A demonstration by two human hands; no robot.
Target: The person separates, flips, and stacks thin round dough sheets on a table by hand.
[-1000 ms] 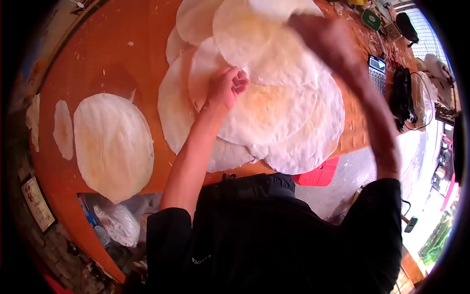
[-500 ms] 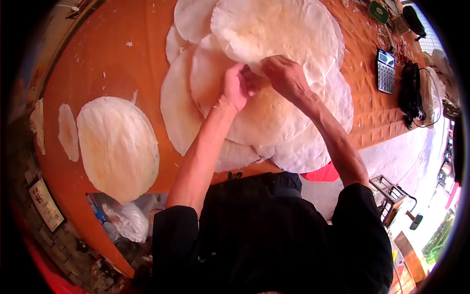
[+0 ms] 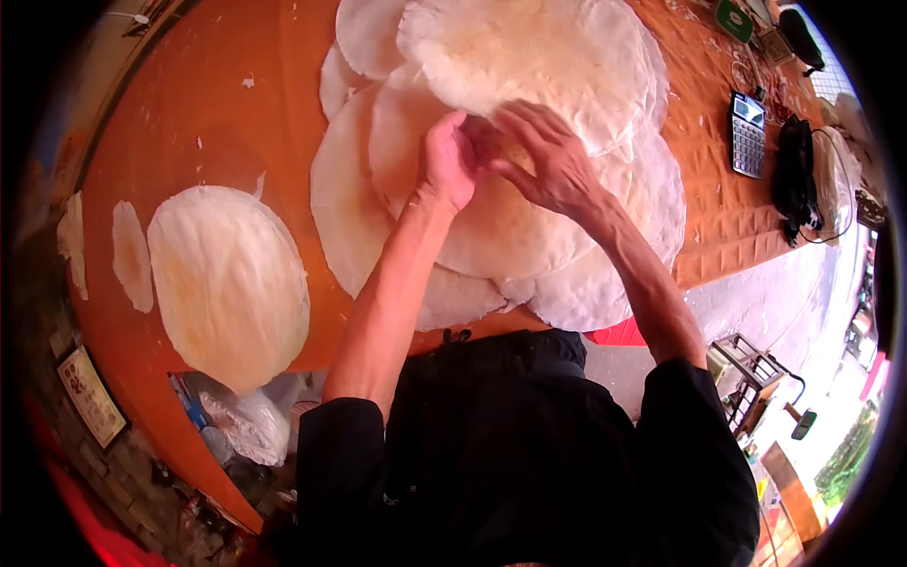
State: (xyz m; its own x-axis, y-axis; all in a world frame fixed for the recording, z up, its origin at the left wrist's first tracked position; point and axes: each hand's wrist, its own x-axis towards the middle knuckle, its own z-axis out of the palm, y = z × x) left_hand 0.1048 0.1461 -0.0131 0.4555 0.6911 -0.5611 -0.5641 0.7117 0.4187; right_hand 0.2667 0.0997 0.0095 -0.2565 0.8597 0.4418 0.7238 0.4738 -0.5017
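Observation:
Several thin, pale round sheets overlap in a wide pile, and the top sheet (image 3: 539, 57) lies at the far side of it. My left hand (image 3: 455, 161) is over the middle of the pile, palm turned inward, its fingers partly curled and shadowed; whether they hold anything is hidden. Close beside it on the right, my right hand (image 3: 543, 156) has its thumb apart from its fingers, with nothing visible in it. The fingertips of both hands nearly meet just below the top sheet's near edge.
Another oval sheet (image 3: 230, 283) lies on the orange table (image 3: 236, 123) at the left, beside narrow strips (image 3: 130, 255). A calculator (image 3: 747, 134), a black bag (image 3: 794, 180) and a green round object (image 3: 733, 19) are at the right. A plastic bag (image 3: 253, 425) sits below the table edge.
My right hand came down from the far side, where it held a blurred pale sheet, to beside my left hand. The top sheet now lies flat, and my right hand's fingers have spread.

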